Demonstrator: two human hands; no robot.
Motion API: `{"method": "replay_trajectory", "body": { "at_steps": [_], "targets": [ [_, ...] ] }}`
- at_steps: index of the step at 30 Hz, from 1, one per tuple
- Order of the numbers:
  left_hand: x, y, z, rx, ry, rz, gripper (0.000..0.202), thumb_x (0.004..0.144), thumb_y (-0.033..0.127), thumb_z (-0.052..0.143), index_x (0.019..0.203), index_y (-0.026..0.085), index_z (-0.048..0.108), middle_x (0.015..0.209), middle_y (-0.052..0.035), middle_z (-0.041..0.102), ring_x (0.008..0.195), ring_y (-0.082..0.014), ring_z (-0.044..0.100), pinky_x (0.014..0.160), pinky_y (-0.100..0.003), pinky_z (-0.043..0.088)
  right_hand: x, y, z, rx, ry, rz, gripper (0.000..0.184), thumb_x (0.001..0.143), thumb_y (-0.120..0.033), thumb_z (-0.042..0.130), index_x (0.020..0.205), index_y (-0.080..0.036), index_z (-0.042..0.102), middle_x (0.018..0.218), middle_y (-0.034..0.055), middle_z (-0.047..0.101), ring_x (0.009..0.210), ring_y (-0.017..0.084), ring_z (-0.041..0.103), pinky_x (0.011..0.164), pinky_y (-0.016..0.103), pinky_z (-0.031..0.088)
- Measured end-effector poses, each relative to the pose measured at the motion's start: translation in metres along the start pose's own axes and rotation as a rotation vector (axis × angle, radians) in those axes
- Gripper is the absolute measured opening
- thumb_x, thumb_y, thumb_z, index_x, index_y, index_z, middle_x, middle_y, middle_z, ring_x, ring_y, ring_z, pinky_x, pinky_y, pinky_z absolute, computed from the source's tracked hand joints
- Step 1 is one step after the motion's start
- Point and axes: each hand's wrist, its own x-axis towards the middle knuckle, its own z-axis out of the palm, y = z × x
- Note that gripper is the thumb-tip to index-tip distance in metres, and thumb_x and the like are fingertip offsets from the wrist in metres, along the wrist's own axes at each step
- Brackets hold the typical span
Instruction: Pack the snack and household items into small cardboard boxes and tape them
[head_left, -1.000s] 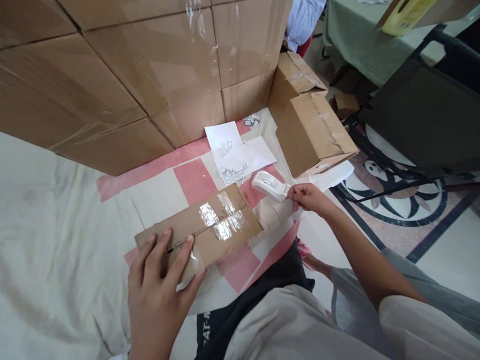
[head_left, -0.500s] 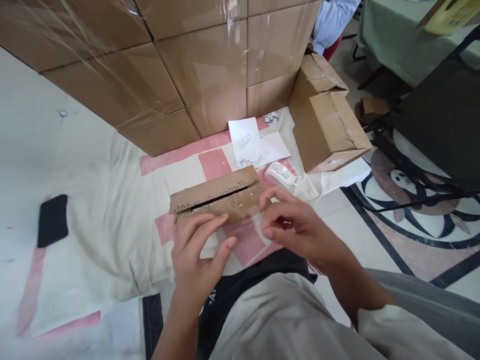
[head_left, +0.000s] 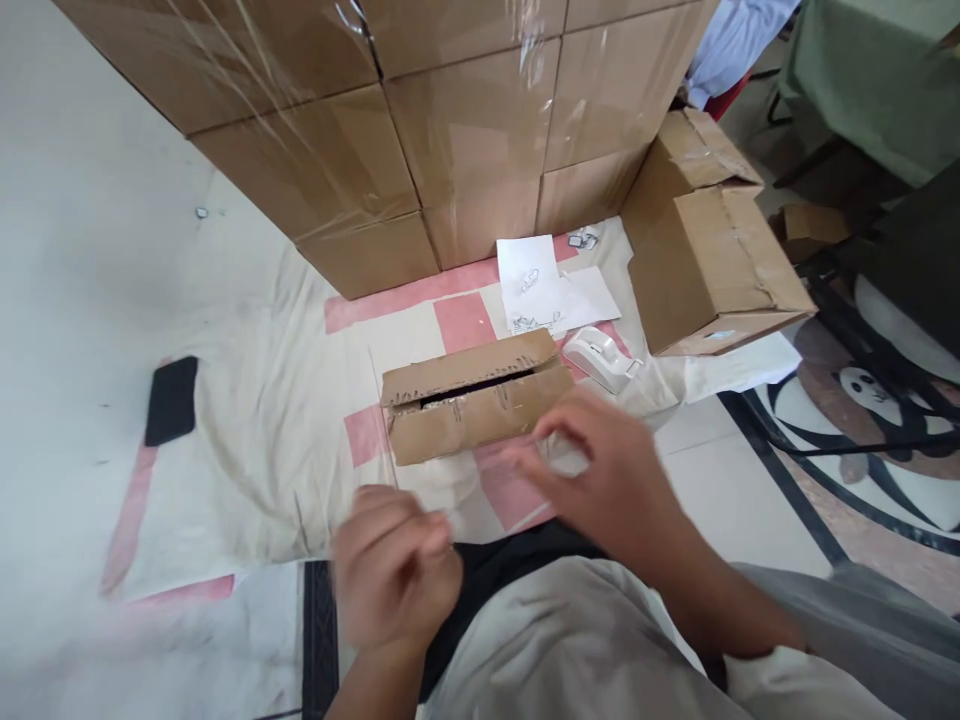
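Note:
A small flat cardboard box [head_left: 472,400] lies on the pink-and-cream cloth [head_left: 300,420] with a dark slit between its top flaps. My right hand [head_left: 607,480] hovers just in front of its right end, fingers curved, smeared by motion; I cannot tell if anything is between them. My left hand [head_left: 394,570] is lower and nearer my body, off the box, fingers curled and blurred. A white tape dispenser [head_left: 600,358] sits right of the box, beyond my right hand.
A wall of large taped cartons [head_left: 420,110] stands behind. A brown box [head_left: 712,265] lies at right. White papers [head_left: 540,285] with small clips lie by the cartons. A black phone [head_left: 171,400] lies at left. A dark chair frame [head_left: 900,290] is at far right.
My left hand has come off the box and drawn back toward my body. My right hand has left the dispenser and moved in front of the box. The view has shifted left.

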Motion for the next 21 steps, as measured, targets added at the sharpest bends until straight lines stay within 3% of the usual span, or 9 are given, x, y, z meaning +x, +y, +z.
{"method": "replay_trajectory", "body": {
  "at_steps": [2,3,4,5,7,9,13,16,21],
  "targets": [
    [0.012,-0.009,-0.006,0.001,0.091,-0.080,0.014,0.097,0.020,0.060,0.083,0.023,0.061,0.070,0.0015,0.051,0.065,-0.0151,0.050,0.063,-0.034,0.040,0.018,0.012,-0.006,-0.200,0.154,-0.108,0.020,0.092,-0.040,0.071,0.085,-0.022,0.064,0.084,0.0064,0.065,0.078,0.023,0.060,0.073,0.038,0.050],
    [0.021,-0.016,-0.007,-0.044,0.023,-0.133,0.013,0.096,0.020,0.061,0.084,0.023,0.062,0.072,0.0013,0.053,0.068,-0.0156,0.052,0.065,-0.034,0.042,0.028,0.019,-0.007,-0.279,0.150,-0.178,0.017,0.094,-0.039,0.069,0.095,-0.022,0.066,0.096,0.0099,0.069,0.093,0.028,0.063,0.085,0.044,0.051],
    [0.030,-0.023,-0.008,-0.115,-0.134,-0.188,0.011,0.095,0.019,0.063,0.085,0.023,0.063,0.075,0.0007,0.056,0.073,-0.0165,0.055,0.069,-0.034,0.044,0.038,0.025,-0.005,-0.341,0.077,-0.255,0.020,0.095,-0.038,0.066,0.107,-0.022,0.067,0.112,0.0128,0.070,0.111,0.033,0.062,0.098,0.051,0.048],
    [0.038,-0.031,-0.006,-0.201,-0.364,-0.235,0.010,0.095,0.019,0.065,0.085,0.023,0.064,0.079,-0.0002,0.061,0.079,-0.0175,0.058,0.073,-0.035,0.046,0.047,0.031,-0.003,-0.383,-0.034,-0.328,0.027,0.097,-0.036,0.063,0.119,-0.021,0.065,0.129,0.0141,0.067,0.128,0.037,0.055,0.110,0.056,0.041],
    [0.053,-0.046,0.001,-0.305,-0.788,-0.272,0.009,0.095,0.024,0.067,0.086,0.023,0.067,0.090,-0.0025,0.066,0.091,-0.0190,0.061,0.082,-0.035,0.049,0.062,0.038,0.007,-0.421,-0.242,-0.409,0.039,0.101,-0.035,0.055,0.138,-0.020,0.058,0.150,0.0131,0.055,0.145,0.038,0.040,0.119,0.060,0.030],
    [0.062,-0.058,0.012,-0.211,-0.956,-0.259,0.011,0.093,0.033,0.072,0.087,0.024,0.070,0.101,-0.0046,0.068,0.101,-0.0213,0.060,0.089,-0.037,0.047,0.069,0.041,0.018,-0.426,-0.348,-0.408,0.045,0.104,-0.035,0.048,0.146,-0.018,0.052,0.156,0.0133,0.050,0.149,0.038,0.035,0.119,0.060,0.033],
    [0.069,-0.073,0.033,0.030,-0.925,-0.163,0.020,0.087,0.042,0.078,0.083,0.024,0.071,0.112,-0.0055,0.067,0.110,-0.0254,0.055,0.099,-0.045,0.039,0.071,0.042,0.027,-0.420,-0.381,-0.370,0.049,0.105,-0.037,0.044,0.149,-0.016,0.051,0.158,0.0147,0.047,0.148,0.040,0.035,0.114,0.060,0.037],
    [0.073,-0.080,0.040,0.049,-0.923,-0.128,0.021,0.089,0.043,0.076,0.081,0.024,0.071,0.117,-0.0054,0.066,0.112,-0.0257,0.054,0.102,-0.047,0.037,0.071,0.042,0.026,-0.401,-0.389,-0.366,0.049,0.104,-0.037,0.047,0.149,-0.018,0.051,0.158,0.0139,0.047,0.147,0.040,0.037,0.114,0.060,0.037],
    [0.079,-0.089,0.041,0.058,-0.970,-0.149,0.023,0.088,0.047,0.076,0.097,0.027,0.071,0.125,-0.0059,0.061,0.118,-0.0274,0.052,0.107,-0.047,0.038,0.073,0.042,0.024,-0.398,-0.401,-0.372,0.046,0.104,-0.035,0.047,0.147,-0.021,0.053,0.158,0.0121,0.048,0.146,0.040,0.038,0.113,0.060,0.039]
  ]
}}
